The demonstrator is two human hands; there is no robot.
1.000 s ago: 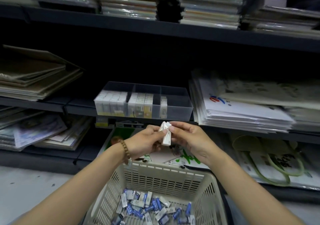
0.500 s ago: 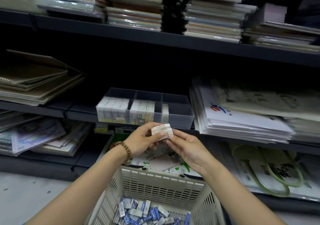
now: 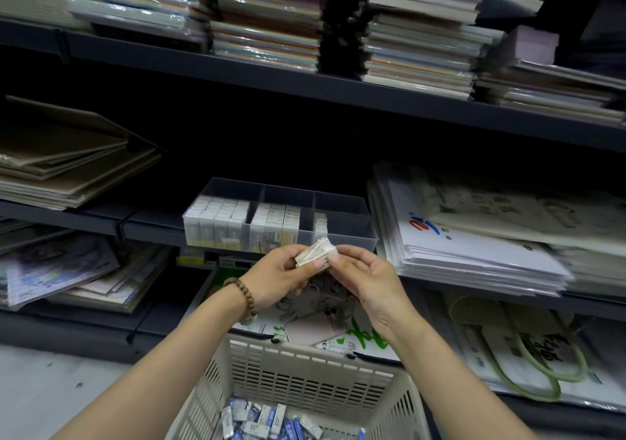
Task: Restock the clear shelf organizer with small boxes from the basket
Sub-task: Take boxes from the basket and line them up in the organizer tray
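Observation:
The clear shelf organizer stands on the middle shelf with three compartments. Small boxes fill the left one and the middle one; the right one holds a single narrow row. Just below its front wall, my left hand and my right hand together pinch a small stack of white boxes. The cream plastic basket sits below my arms, with several blue and white small boxes on its bottom.
Stacks of notebooks line the top shelf. Brown card sheets lie left of the organizer and packed white bags right of it. Printed sheets and tote bags fill the lowest shelf. Grey floor shows at bottom left.
Both hands have risen toward the organizer's front wall with the boxes. The stack turned from upright to lying flat between my fingers.

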